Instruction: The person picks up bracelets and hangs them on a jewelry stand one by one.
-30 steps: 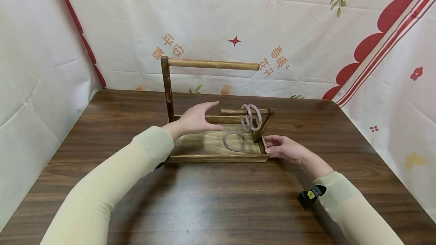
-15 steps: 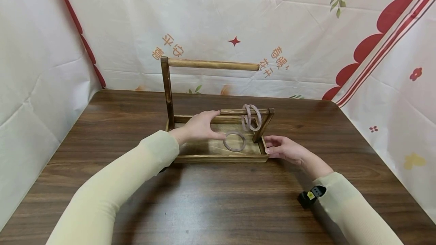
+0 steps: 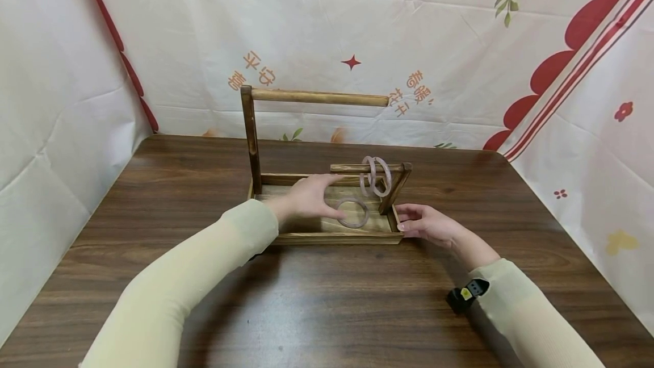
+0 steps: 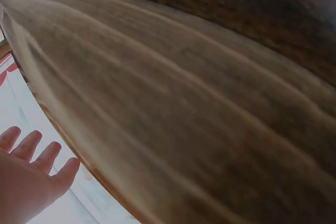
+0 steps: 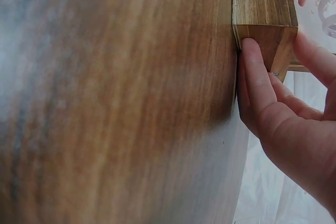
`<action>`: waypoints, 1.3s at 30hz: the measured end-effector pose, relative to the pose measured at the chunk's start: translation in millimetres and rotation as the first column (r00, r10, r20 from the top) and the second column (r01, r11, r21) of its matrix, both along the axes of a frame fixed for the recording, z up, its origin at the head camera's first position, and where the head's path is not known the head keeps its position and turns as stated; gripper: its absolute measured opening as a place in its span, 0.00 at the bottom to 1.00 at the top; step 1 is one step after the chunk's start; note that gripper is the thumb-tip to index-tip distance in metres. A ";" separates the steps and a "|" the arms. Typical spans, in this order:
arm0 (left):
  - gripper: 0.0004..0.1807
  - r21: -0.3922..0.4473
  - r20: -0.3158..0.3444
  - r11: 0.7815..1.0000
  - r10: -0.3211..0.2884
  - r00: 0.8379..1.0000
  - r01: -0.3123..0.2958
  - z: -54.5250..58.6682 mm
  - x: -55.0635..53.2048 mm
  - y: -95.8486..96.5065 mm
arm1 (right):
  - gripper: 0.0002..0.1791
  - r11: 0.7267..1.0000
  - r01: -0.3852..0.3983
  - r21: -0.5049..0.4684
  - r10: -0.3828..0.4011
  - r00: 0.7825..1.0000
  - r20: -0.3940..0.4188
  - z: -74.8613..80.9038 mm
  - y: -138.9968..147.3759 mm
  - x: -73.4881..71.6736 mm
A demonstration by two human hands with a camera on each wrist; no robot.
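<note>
In the head view a wooden bangle stand (image 3: 337,238) has a shallow tray base, a tall bar on the left and a low bar on the right. Two pale translucent bangles (image 3: 389,179) hang on the low bar. A third bangle (image 3: 367,216) lies flat in the tray. My left hand (image 3: 311,196) is over the tray, thumb and fingers spread apart, its thumb tip close to the lying bangle; contact is unclear. My right hand (image 3: 431,223) holds the tray's right end, thumb at the rim and fingers against the outer wall (image 5: 265,48).
The stand is on a dark brown wooden table (image 3: 327,300). The tall upper bar (image 3: 322,97) reaches rightward above the tray. Behind the table hangs a white printed cloth (image 3: 306,27) with red edging.
My left hand has moved right and lower into the tray, toward the lying bangle. The right hand and the stand stay where they were.
</note>
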State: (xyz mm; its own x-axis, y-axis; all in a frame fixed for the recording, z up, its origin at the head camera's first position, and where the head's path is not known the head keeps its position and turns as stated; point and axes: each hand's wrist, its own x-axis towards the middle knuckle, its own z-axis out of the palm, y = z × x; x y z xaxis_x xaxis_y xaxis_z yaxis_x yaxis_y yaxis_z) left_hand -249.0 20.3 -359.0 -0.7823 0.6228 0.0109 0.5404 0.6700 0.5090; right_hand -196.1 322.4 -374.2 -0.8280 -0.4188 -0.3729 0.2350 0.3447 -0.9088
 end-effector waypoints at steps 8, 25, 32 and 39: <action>0.51 0.004 0.012 1.000 -0.017 1.000 0.017 -5.5 2.6 7.7 | 0.42 1.000 0.005 -0.004 -0.005 1.000 0.001 -0.7 1.1 -0.6; 0.49 -0.087 -0.047 0.994 -0.072 0.996 0.067 -14.5 3.6 24.0 | 0.40 1.000 0.002 0.001 -0.002 1.000 0.006 -1.4 0.7 -2.7; 0.50 -0.152 -0.078 0.984 -0.101 0.992 0.089 -16.2 3.1 33.8 | 0.41 1.000 0.005 -0.004 -0.005 1.000 0.011 -0.5 0.2 -2.5; 0.47 -0.218 -0.054 0.969 -0.129 0.990 0.114 -14.7 4.2 43.1 | 0.41 1.000 0.003 -0.011 -0.003 1.000 0.010 -1.2 0.8 -2.9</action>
State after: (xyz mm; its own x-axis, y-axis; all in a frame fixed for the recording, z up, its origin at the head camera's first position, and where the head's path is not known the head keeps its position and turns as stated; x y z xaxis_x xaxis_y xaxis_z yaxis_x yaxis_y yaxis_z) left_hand -244.8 63.4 -373.8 -0.7029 0.7064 -0.0832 0.6523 0.6869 0.3205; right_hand -199.0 323.1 -375.5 -0.8254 -0.4208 -0.3763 0.2449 0.3337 -0.9103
